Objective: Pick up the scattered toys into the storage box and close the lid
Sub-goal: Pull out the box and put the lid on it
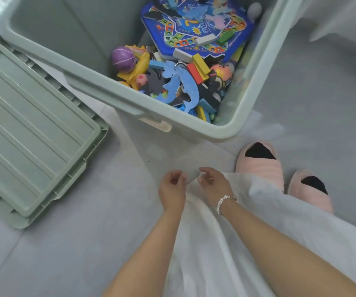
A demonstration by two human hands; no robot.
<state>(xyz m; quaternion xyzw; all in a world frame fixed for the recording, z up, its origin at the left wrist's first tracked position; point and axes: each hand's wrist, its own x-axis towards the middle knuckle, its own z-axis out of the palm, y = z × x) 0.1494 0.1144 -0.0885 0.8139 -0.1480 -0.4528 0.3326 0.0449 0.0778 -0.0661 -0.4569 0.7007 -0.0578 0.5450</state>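
1. Left hand (171, 189) and right hand (214, 185) sit close together, low over the floor (87, 243), fingers curled in; whether they pinch the white fabric (205, 243) is hard to tell.
2. Pink slippers (260, 163) just to the right.
3. Green lid (29, 133) lies off, on the left.
4. Beyond, the storage box (99, 82) stands open, toys (179, 82) piled inside.

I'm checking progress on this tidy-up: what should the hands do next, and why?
Probably reach left for the lid and take hold of it. The toys already lie inside the box, no stray toy shows on the floor, and the lid is off, lying beside the box. The left hand and right hand hang loosely curled, holding no toy or lid.
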